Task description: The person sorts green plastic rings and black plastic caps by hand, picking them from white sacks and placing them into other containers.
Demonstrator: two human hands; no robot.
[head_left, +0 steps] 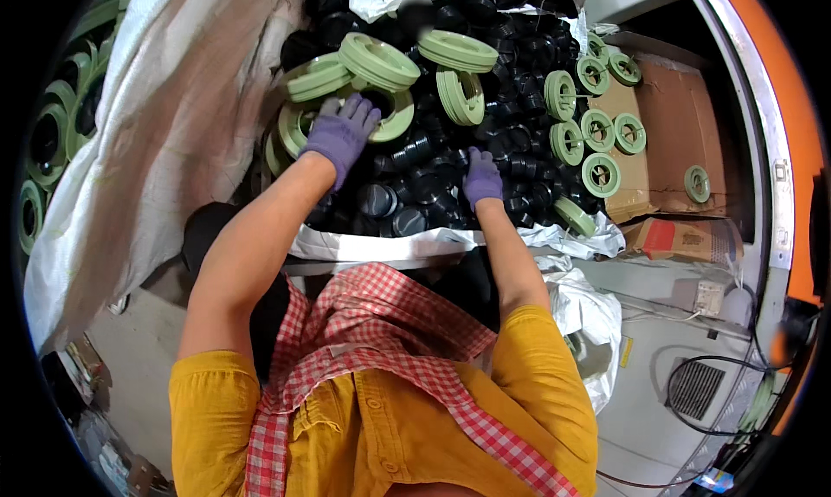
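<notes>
My left hand (pixel 340 139), in a purple glove, lies across a pale green grooved plastic ring (pixel 394 119) on the heap. Its fingers stretch over the ring's middle; the thumb is hidden. More green rings lean just beyond it, one tilted ring (pixel 378 61) resting against another ring (pixel 318 77). My right hand (pixel 483 178), also gloved in purple, reaches down among black threaded plastic caps (pixel 424 181). Its fingers are bent in close together, and their tips are partly hidden, so what they hold cannot be made out. Ahead of it stands an upright green ring (pixel 460 96).
A white woven sack (pixel 381 248) surrounds the heap, with a tall sack wall (pixel 164 125) at left. Several green spoked rings (pixel 601 175) lie on cardboard (pixel 658 125) at right. A grey machine panel (pixel 675 367) with a black cable (pixel 679 419) stands at lower right.
</notes>
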